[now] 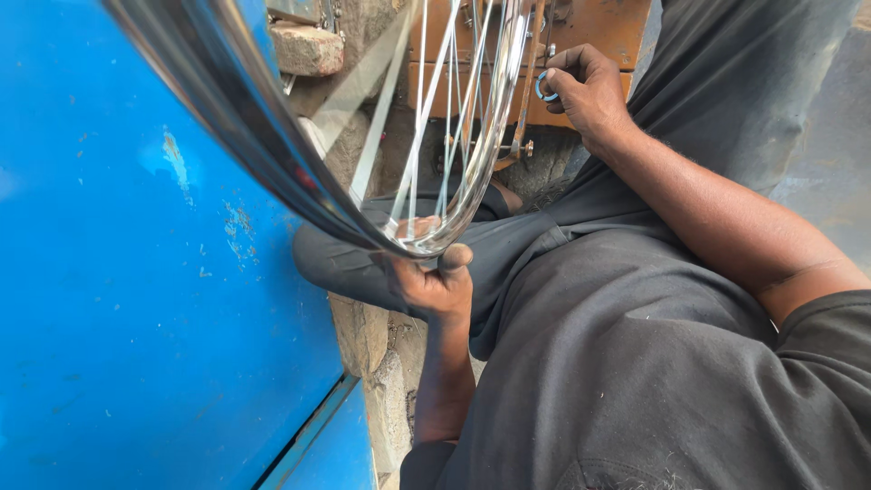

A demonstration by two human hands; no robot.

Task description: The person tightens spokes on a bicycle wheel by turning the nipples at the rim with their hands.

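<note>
A shiny metal wheel rim (272, 145) with thin spokes (435, 109) sweeps from the top left down to the middle of the view. My left hand (431, 281) grips the rim's lowest part from below, thumb up against the metal. My right hand (585, 91) is raised at the top right, beside the spokes. Its fingers pinch a small round blue-ringed tool (545, 87) close to the rim's far side. My dark grey shirt (635, 363) and trousers fill the lower right.
A blue painted metal panel (136, 299) covers the left half. Rough stone blocks (372, 345) lie below the rim, and a brick (308, 47) sits at the top. An orange-brown wooden surface (599, 27) stands behind the wheel.
</note>
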